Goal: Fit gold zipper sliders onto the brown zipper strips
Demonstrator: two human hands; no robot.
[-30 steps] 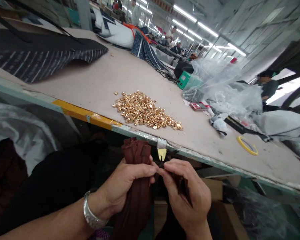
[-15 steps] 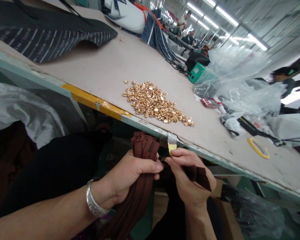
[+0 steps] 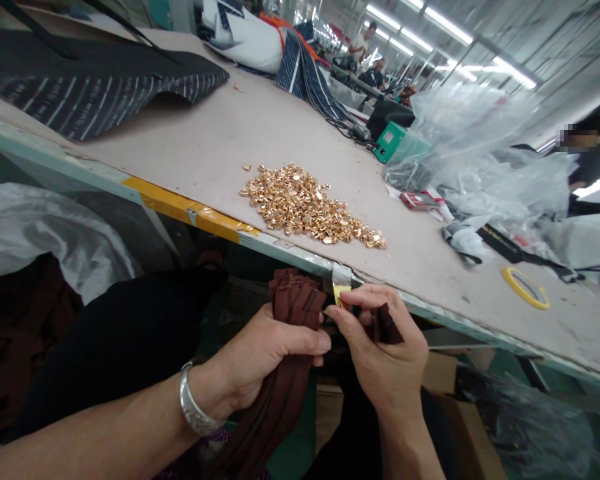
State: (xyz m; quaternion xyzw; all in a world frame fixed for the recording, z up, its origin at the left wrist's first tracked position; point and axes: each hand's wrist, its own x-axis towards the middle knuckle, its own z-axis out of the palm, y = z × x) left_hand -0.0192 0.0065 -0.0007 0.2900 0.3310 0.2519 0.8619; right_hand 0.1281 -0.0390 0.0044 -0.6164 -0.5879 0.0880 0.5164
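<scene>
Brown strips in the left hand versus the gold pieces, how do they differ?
The brown strips look long and matte; the gold pieces are small and shiny. The strips are bunched in the left hand, while the gold pieces lie loose on the table. Both are grouped together in numbers.

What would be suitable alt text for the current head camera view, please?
A person's left hand grips a bundle of dark brown strips while the right hand pinches at a yellow-tipped tab on the table's edge. Above lies a pile of small gold metal pieces.
</scene>
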